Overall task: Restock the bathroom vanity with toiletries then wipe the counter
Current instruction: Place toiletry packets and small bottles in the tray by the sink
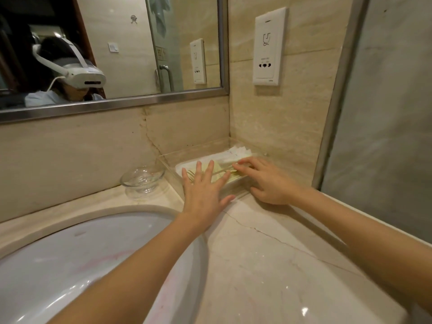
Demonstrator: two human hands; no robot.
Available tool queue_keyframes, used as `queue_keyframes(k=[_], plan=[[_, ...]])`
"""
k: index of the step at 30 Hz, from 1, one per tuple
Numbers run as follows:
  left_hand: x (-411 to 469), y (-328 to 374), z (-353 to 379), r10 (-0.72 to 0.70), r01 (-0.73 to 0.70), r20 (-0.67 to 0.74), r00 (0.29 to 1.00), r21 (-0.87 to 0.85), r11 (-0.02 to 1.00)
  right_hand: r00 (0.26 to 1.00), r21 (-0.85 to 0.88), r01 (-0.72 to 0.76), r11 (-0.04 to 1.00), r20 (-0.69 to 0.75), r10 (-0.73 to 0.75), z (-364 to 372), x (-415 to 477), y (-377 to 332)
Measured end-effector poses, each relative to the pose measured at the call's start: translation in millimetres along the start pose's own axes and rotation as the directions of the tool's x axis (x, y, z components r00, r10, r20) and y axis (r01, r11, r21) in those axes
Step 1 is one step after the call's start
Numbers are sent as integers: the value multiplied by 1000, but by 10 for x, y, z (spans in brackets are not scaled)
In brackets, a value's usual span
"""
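Clear acrylic tray [171,171] set square into the wall corner, at 1 o'clock on the beige marble surface [268,244]. Inside, flat toiletry packets [218,167], pale green, lying overlapped; white packets [236,151] toward 2 o'clock. Hairline crack across the surface.

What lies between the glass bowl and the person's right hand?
In the head view, the left hand, fingers spread over the clear tray's left end, lies between the glass bowl and the right hand.
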State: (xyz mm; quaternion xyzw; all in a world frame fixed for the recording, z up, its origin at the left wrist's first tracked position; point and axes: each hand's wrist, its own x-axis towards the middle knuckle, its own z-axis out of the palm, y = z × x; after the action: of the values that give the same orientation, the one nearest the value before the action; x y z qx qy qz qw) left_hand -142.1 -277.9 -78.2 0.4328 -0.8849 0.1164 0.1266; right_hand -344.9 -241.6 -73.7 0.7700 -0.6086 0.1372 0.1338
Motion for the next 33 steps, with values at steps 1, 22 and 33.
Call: queue_keyframes(k=[1, 22, 33], plan=[[-16, 12, 3, 19, -19, -23, 1000, -7, 1000, 998, 23, 14, 1000, -59, -12, 19, -59, 0], [12, 57, -88, -86, 74, 94, 992, 126, 989, 961, 68, -134, 989, -235, 147, 72, -20, -85], [214, -6, -31, -169, 147, 70, 983, 249, 957, 927, 422, -376, 825, 166, 337, 233, 204, 89]])
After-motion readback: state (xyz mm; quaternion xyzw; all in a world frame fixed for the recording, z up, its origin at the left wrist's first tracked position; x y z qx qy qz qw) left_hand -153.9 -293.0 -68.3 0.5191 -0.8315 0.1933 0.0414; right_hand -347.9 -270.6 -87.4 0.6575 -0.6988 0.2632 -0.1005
